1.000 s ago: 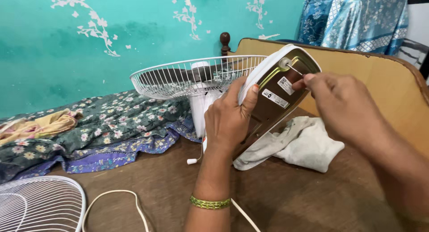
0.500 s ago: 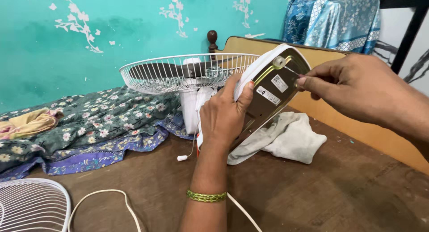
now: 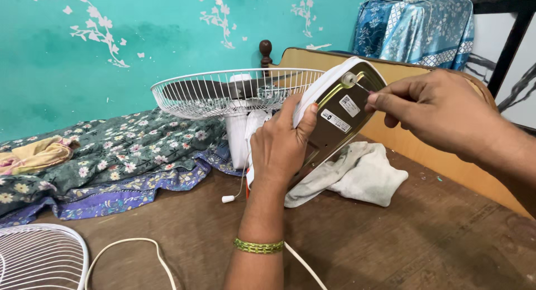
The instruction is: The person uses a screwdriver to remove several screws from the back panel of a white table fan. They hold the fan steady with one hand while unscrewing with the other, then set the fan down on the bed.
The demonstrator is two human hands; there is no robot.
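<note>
The left hand [image 3: 279, 150] grips the tilted fan base [image 3: 335, 119] by its rim, while the right hand [image 3: 435, 114], fingers pinched on something too small to tell, sits at three o'clock of the white foot [image 3: 350, 79].

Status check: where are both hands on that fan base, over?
Left hand grips the tilted fan base by its white edge. Right hand pinches a thin tool at the base's top foot. White cloth underneath; nothing blocking.
</note>
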